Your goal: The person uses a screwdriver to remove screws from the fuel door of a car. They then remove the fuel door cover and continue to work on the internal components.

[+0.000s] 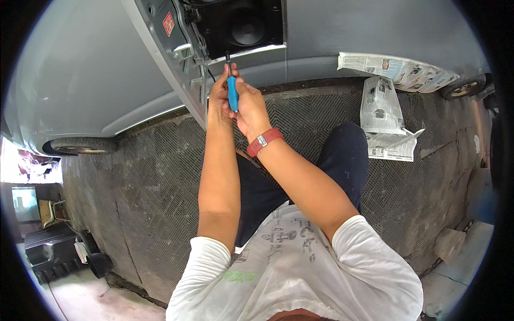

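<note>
Pointing up toward the top of the frame, the blue-handled screwdriver (232, 88) stands nearly upright in the upper centre, its dark shaft tip at the lower edge of the black speaker panel (243, 24) in the open grey car door (176, 59). The handle sits between the 2 hands. The left hand (218, 91) curls its fingers closed against the handle's left side. The right hand (250, 107), above a red wristband (264, 141), wraps closed around the handle's lower end. Newspaper sheets (381, 107) lie at the upper right on the dark floor mat (160, 176).
</note>
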### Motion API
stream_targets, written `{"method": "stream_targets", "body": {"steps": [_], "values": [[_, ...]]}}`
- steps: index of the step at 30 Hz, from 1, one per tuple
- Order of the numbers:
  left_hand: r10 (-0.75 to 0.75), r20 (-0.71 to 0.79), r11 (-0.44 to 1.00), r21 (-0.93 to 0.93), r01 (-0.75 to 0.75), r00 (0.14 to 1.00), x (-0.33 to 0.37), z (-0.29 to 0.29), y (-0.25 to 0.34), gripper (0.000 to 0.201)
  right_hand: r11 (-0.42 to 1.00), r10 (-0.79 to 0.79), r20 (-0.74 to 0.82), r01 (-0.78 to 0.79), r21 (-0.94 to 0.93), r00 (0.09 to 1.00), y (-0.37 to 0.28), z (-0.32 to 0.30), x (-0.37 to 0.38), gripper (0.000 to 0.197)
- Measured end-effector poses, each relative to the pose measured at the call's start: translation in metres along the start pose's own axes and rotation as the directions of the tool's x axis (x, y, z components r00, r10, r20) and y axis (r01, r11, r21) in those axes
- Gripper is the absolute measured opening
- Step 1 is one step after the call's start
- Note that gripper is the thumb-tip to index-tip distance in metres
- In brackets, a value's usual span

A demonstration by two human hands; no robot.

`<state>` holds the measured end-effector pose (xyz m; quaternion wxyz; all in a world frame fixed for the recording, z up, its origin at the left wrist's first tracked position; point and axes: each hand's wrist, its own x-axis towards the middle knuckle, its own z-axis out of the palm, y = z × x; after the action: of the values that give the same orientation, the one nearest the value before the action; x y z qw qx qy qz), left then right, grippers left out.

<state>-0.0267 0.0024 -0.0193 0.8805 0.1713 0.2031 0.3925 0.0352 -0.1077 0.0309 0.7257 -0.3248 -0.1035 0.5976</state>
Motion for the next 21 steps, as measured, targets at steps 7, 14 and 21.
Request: {"method": "stream_targets", "body": {"steps": [7, 14, 21], "values": [[0.044, 0.005, 0.99, 0.133, -0.044, 0.999, -0.001, 0.002, 0.005, 0.037, 0.968, -0.121, -0.15, 0.084, -0.235, 0.981, 0.01, -0.001, -0.003, 0.035], [0.015, 0.007, 0.988, 0.155, -0.016, 1.0, -0.002, 0.001, 0.007, 0.031, 0.833, -0.369, -0.213, 0.221, -0.508, 0.905, 0.021, -0.003, -0.005, 0.028], [-0.014, 0.087, 0.997, -0.079, 0.02, 0.996, -0.006, 0.007, 0.001, 0.037, 0.994, -0.072, -0.123, 0.061, -0.091, 0.99, -0.005, 0.014, -0.016, 0.042]]}}
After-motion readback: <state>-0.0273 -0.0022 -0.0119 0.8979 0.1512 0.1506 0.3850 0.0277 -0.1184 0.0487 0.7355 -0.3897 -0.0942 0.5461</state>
